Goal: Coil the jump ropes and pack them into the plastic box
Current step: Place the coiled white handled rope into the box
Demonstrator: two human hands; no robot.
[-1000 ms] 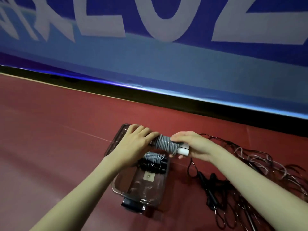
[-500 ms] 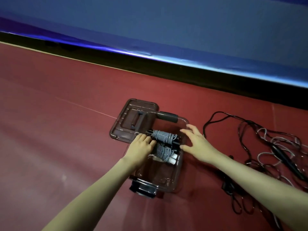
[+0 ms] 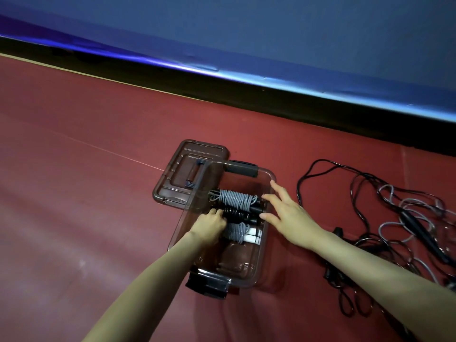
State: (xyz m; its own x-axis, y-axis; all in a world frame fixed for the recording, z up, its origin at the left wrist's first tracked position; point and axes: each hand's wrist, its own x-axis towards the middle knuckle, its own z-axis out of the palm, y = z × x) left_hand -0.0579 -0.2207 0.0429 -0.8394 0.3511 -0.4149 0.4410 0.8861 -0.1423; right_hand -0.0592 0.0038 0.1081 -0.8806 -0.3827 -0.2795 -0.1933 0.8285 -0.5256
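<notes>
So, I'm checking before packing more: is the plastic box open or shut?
Open: the plastic box has no cover; its lid lies on the floor beside it.

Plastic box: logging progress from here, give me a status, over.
Left hand inside plastic box, fingers on coiled ropes. Right hand open at the rim. Three coils packed. Loose ropes tangled on floor right; lid off.
</notes>
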